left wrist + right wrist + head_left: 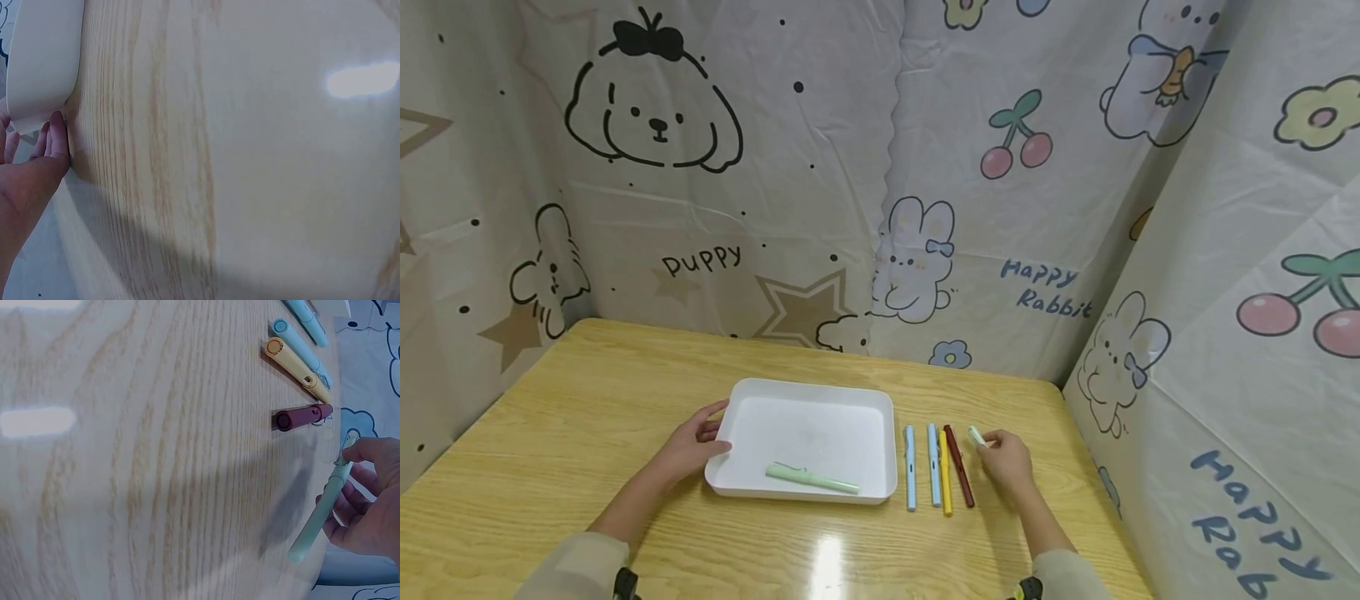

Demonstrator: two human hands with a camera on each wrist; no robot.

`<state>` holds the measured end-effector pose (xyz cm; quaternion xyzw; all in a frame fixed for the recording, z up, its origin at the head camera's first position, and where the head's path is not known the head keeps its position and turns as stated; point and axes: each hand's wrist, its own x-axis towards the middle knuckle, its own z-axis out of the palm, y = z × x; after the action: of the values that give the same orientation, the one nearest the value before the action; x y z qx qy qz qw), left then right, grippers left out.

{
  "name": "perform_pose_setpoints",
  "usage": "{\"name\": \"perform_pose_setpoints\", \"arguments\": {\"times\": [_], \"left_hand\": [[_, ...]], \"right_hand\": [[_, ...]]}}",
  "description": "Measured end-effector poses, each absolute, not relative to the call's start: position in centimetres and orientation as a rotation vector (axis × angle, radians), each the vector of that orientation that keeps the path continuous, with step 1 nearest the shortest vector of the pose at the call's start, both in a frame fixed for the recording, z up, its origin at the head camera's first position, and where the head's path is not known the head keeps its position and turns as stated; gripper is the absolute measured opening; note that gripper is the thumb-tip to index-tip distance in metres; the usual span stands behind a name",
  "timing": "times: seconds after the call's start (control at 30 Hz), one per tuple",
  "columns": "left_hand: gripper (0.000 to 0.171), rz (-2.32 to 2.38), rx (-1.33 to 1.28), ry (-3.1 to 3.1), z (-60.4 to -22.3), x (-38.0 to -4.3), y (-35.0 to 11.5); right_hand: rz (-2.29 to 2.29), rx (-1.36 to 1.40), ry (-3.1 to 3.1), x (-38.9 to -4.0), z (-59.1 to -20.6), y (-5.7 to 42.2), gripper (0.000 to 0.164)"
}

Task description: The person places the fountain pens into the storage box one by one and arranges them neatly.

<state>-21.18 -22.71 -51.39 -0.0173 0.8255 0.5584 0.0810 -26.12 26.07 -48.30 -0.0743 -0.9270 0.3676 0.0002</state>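
Note:
A white rectangular tray (808, 417) lies on the table with a light green pen (812, 478) inside, near its front wall. At the tray's left side, my left hand (695, 443) holds the edge, thumb at the rim and fingers along the outer wall. In the left wrist view the fingers (57, 134) are at the tray's corner (44, 62). My right hand (1006, 458) pinches another light green pen (322, 515) between thumb and fingers, tilted above the table. Left of that hand lie a dark red pen (958, 467), a yellow pen (945, 473) and two light blue pens (934, 465).
The wooden table (737, 550) carries the tray and the pens, which lie in a loose row right of the tray. Printed cloth curtains (820, 167) hang behind the table and along both sides. A bright reflection shows on the front of the tabletop.

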Motion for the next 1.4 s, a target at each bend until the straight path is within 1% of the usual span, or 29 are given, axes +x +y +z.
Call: {"name": "perform_pose_setpoints", "arguments": {"times": [0.2,0.53,0.73,0.97,1.4], "left_hand": [[0.073,1.658,-0.053,2.476,-51.3,-21.1,-22.7],[0.074,1.672,-0.027,2.473,-51.2,-21.1,-22.7],[0.073,1.679,-0.006,2.474,-51.3,-21.1,-22.8],[0.072,1.681,-0.057,2.462,-51.3,-21.2,-22.7],[0.073,1.678,-0.069,2.456,-51.1,-21.1,-22.6]], "right_hand": [[1.139,-0.174,-2.927,-26.1,-47.5,25.4,0.026],[1.046,-0.093,-2.999,-26.7,-46.7,23.9,0.029],[1.051,-0.059,-3.016,-26.5,-46.2,22.9,0.028],[1.039,-0.001,-3.01,-26.4,-45.7,21.7,0.025],[1.047,0.072,-3.028,-26.4,-45.0,20.1,0.023]]}}
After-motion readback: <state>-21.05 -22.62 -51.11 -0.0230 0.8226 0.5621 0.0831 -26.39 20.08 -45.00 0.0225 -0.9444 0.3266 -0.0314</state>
